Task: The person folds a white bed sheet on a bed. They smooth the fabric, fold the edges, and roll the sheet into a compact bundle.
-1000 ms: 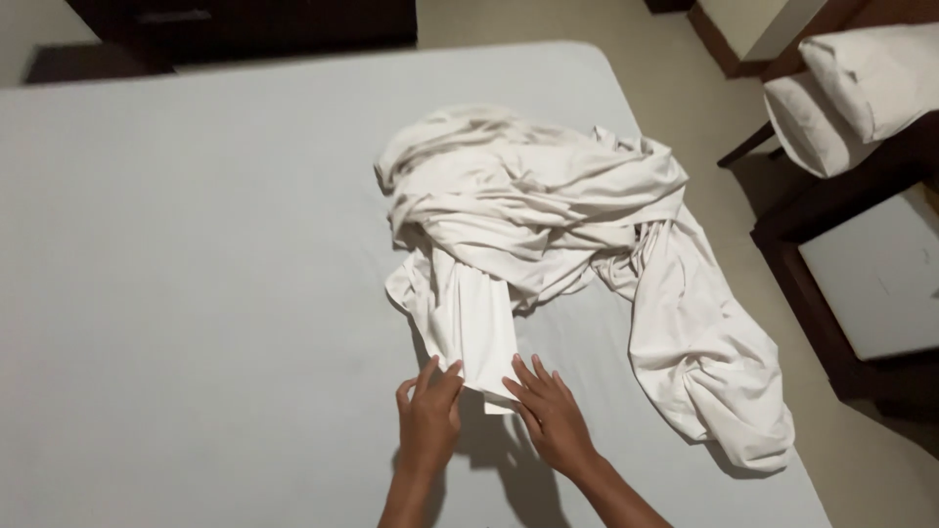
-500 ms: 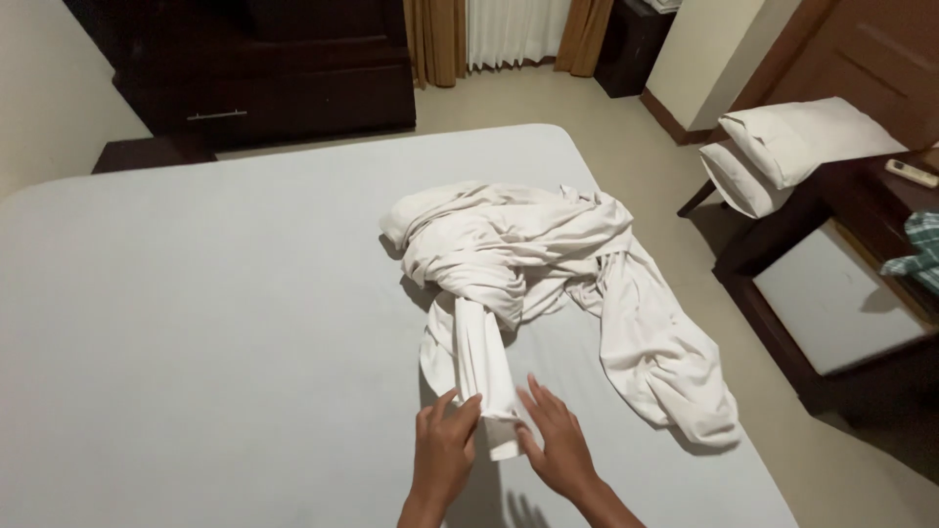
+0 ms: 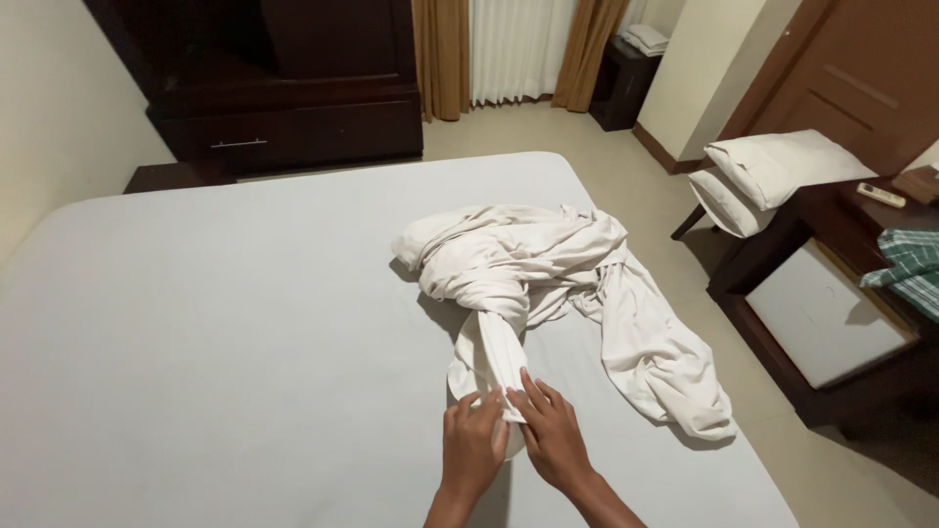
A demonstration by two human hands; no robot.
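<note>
The crumpled white sheet (image 3: 548, 284) lies in a heap on the bare grey mattress (image 3: 215, 342), from centre toward 4 o'clock, with one tail trailing off the right edge; most of it looks unsorted, only the near end at 6 o'clock is gathered; the left hand (image 3: 472, 445) and right hand (image 3: 555, 437) press side by side on that end, fingers fairly flat and pinching a fold; no open container shows; two pillows (image 3: 773, 176) rest on a dark side table (image 3: 831, 323) at 3 o'clock.
</note>
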